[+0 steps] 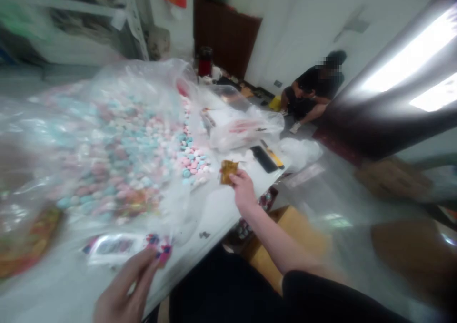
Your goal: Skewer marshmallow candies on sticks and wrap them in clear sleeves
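On the left, a big clear bag (150,73) is lying on the white table (219,209), with pink, blue and white balls (132,132) showing in it. Near you, a shiny white pack (116,246) is lying there too. Beside it, your left hand (124,285) is pinching a small pink and blue packet (165,250). Farther right, your right hand (244,190) is gripping a gold packet (227,171) near the balls. Past that, a yellow stick (274,156) is lying beside a black block (263,159). Far right, a person (310,90) is sitting low.
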A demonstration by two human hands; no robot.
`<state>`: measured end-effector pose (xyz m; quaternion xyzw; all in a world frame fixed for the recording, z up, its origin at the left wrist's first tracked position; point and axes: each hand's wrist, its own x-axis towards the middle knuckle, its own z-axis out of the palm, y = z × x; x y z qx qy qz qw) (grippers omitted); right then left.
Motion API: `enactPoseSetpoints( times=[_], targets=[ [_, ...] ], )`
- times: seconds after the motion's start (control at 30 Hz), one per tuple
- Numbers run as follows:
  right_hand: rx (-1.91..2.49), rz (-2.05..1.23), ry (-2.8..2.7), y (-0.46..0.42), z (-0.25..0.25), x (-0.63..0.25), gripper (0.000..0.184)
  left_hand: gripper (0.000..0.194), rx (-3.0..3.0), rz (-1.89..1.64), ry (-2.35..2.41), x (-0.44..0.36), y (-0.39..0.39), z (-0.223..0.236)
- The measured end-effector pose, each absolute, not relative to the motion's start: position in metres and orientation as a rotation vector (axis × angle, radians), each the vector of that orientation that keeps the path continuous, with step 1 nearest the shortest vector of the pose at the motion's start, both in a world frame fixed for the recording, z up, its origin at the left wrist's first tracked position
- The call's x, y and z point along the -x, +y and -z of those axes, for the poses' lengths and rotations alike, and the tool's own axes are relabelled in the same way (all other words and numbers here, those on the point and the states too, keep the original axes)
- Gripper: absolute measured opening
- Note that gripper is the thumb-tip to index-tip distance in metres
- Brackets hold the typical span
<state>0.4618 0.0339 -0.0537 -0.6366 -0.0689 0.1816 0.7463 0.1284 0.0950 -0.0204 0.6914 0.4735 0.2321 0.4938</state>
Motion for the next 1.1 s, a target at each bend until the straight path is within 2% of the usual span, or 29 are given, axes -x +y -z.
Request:
enactPoseSetpoints(
  times=[0.13,0.2,0.3,0.43,0.57,0.77,0.87,1.1],
  targets=[
    [1.221,-0.9,-0.302,0.042,0.041,-0.357,0.017,0.057,-1.058,-0.487,1.049,-0.179,0.088,0.011],
    [1.242,-1.048,-0.358,0.042,0.037,-0.32,0.013,0.057,-0.889,-0.505,0.94,-0.188,0.091,0.015],
    [1.374,-1.112,-0.548,0.039,0.036,-0.297,0.008,0.046,-0.762,-0.521,0.937,-0.183,0.099,0.025],
    [1.477,-0.911,-0.835,0.042,0.036,-0.31,0.012,0.045,-0.705,-0.499,1.014,-0.171,0.104,0.033],
    [1.362,-0.632,-1.067,0.055,0.027,-0.332,0.009,0.046,-0.789,-0.438,1.042,-0.17,0.103,0.037],
    [1.494,-0.895,-1.321,0.077,0.018,-0.352,0.021,0.033,-0.945,-0.347,0.995,-0.164,0.101,0.047],
    [1.535,-1.078,-1.418,0.078,0.016,-0.355,0.017,0.031,-0.992,-0.321,0.997,-0.159,0.103,0.05],
    [1.615,-1.259,-1.543,0.078,0.011,-0.356,0.013,0.029,-1.119,-0.117,0.978,-0.156,0.107,0.045]
  ],
)
